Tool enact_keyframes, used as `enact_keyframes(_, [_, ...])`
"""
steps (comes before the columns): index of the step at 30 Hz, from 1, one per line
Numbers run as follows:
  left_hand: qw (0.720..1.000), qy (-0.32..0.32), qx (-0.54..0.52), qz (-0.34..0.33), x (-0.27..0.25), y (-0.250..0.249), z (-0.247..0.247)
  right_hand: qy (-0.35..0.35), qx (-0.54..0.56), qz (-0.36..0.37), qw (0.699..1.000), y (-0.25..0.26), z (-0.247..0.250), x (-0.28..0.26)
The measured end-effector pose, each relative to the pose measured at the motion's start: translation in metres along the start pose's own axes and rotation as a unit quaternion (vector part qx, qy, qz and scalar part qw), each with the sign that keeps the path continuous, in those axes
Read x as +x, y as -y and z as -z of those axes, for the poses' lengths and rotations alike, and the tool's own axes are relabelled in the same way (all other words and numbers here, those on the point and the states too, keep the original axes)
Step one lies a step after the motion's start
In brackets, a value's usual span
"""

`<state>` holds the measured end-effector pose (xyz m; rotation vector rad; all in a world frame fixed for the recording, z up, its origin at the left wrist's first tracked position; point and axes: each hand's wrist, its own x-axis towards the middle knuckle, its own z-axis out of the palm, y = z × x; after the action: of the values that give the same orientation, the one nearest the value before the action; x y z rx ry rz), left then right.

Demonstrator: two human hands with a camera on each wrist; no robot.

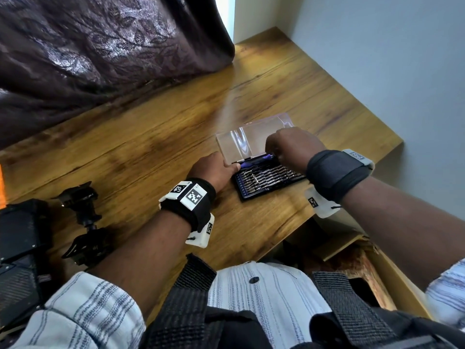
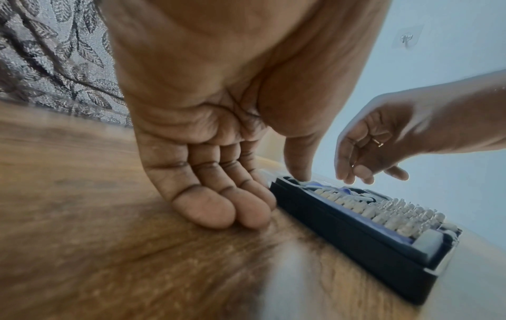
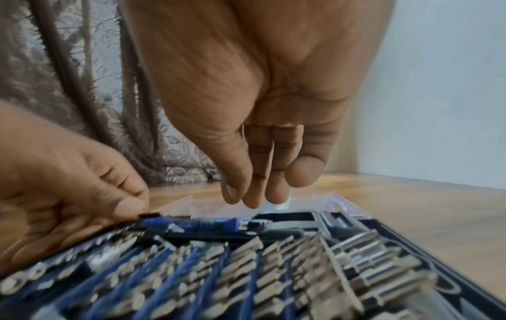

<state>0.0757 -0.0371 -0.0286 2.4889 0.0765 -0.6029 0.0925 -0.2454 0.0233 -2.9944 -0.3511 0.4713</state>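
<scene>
Nearest, at the lower left of the head view, some black gear (image 1: pixel 83 217) lies on the wooden table (image 1: pixel 151 137), well apart from the work. Further in, near the middle of the frame, sits the open bit case (image 1: pixel 266 183), dark blue, with rows of metal bits (image 3: pixel 246 270) in their slots. The left hand (image 1: pixel 214 170) is at the left end of the case. Its fingers (image 2: pixel 205 210) lie straight on the table just beside the case wall, and the thumb (image 2: pixel 298 164) presses on the far left corner. I judge this keeps the light case from sliding or tipping while the other hand takes a tool out.

The right hand (image 1: pixel 294 147) hangs over the far row of the case, its fingers (image 3: pixel 257 173) pointing down, loosely together and holding nothing. They are close above the blue screwdriver (image 3: pixel 197 224). The screwdriver lies flat in its slot along the far edge of the case. Its long axis is parallel to the long side of the case, so it runs left to right in the head view, a little higher at the right. Which end is the tip I cannot tell surely, because the pictures are blurred there.

Behind the case the clear lid (image 1: pixel 241 142) lies folded back on the table, so the slots are free from above. Farthest, a dark curtain (image 1: pixel 100 46) fills the upper left.
</scene>
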Motion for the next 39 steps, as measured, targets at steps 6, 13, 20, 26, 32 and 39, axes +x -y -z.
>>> enact_keyframes(6, [1.000,0.010,-0.006,0.008,0.003,0.000,0.000,-0.030,0.087,-0.058,0.994,-0.035,0.008,-0.002])
enact_keyframes(13, [0.998,-0.028,0.060,0.019,0.023,0.002,0.025,-0.056,0.133,-0.046,0.988,-0.052,-0.012,-0.025])
enact_keyframes(20, [0.986,-0.042,0.150,-0.054,0.056,-0.013,0.030,-0.033,0.098,0.061,0.993,-0.038,-0.047,-0.053])
enact_keyframes(26, [0.987,-0.040,0.150,-0.047,0.071,-0.023,0.028,-0.053,0.081,0.041,0.994,-0.037,-0.059,-0.054])
enact_keyframes(32, [0.990,-0.099,-0.004,-0.100,0.063,-0.021,0.055,-0.089,0.060,0.021,0.994,-0.032,-0.060,-0.052])
enact_keyframes(39, [0.964,-0.092,-0.062,-0.241,0.000,-0.013,0.050,-0.151,0.221,-0.100,0.959,-0.050,-0.047,-0.043])
